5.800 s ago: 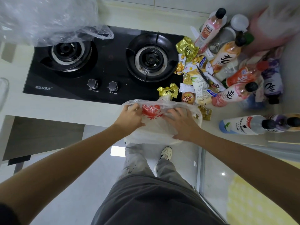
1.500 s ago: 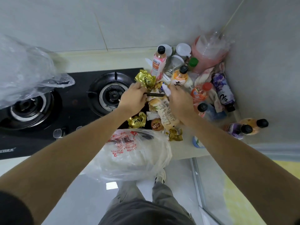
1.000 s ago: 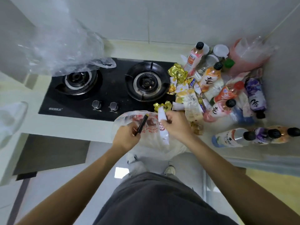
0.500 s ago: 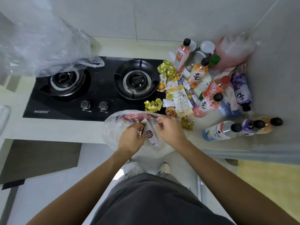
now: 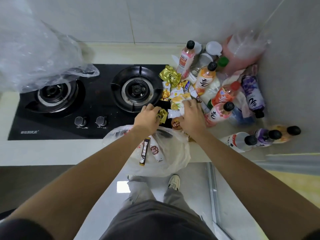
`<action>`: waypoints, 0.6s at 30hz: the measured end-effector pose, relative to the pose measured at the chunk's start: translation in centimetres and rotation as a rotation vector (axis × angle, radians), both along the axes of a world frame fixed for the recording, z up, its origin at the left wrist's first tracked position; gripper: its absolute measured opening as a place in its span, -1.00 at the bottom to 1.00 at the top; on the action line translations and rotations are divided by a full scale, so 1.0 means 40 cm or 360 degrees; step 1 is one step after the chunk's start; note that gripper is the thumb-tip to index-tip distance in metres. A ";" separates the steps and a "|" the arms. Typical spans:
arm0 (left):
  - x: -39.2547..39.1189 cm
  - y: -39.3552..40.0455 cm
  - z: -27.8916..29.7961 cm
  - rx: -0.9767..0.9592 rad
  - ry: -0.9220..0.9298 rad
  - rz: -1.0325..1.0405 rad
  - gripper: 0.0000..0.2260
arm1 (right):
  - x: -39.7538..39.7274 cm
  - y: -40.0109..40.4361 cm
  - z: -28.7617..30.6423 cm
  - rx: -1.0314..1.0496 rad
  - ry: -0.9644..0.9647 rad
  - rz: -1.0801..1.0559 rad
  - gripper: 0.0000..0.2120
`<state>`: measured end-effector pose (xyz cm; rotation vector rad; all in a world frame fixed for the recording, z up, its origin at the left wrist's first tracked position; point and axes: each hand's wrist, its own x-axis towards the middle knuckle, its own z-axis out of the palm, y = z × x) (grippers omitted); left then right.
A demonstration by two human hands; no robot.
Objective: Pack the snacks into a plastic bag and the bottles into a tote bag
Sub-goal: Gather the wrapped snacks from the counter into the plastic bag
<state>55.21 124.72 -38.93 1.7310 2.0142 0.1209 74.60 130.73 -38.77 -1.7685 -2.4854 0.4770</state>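
Left hand (image 5: 147, 118): fingers curled down onto a small gold foil packet (image 5: 161, 116) at the front edge of the hob, pinching its crinkled wrapper.
Right hand (image 5: 191, 116): spread flat over the heap of snacks (image 5: 176, 94), fingertips on a pale paper wrapper; whether it has actually closed on anything, cannot tell.
Plastic bag (image 5: 166, 153): thin, milky, wrinkled film with red print, hanging off the counter edge just below both wrists, mouth open.
In the bag: a slim dark brown stick sachet (image 5: 143, 152) with white characters too small to read, and beside it a white sachet (image 5: 155, 150) with a round brown emblem.
Loose snacks: crumpled gold foil, glossy yellow and white pouches, and one round brown-topped cup (image 5: 175, 123) between the hands.
Bottles (image 5: 220, 94): clear plastic, black screw caps mostly, pink, orange and purple drinks with a bold brush-stroke label; some upright at the back, several lying on their sides near the wall.
Hob (image 5: 86, 101): glossy black glass, two round burners with cast grates, two metal knobs, small white logo at front left, unreadable.
Clear film (image 5: 34, 54): large rumpled transparent sheet bunched over the left burner.
Counter (image 5: 52, 153): smooth, pale cream.
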 end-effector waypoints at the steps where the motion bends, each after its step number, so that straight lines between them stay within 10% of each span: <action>1: 0.000 0.018 -0.007 -0.0058 0.0044 -0.0043 -0.51 | 0.000 0.010 -0.007 -0.0034 0.0015 -0.0040 -0.41; 11: 0.019 0.062 -0.059 -0.0184 0.0438 -0.0556 -0.23 | -0.007 0.051 -0.038 -0.0058 0.0084 -0.0141 -0.60; 18: 0.009 0.049 -0.052 0.0020 0.0301 -0.0385 -0.50 | 0.005 0.060 0.000 0.0031 0.0362 -0.0164 -0.73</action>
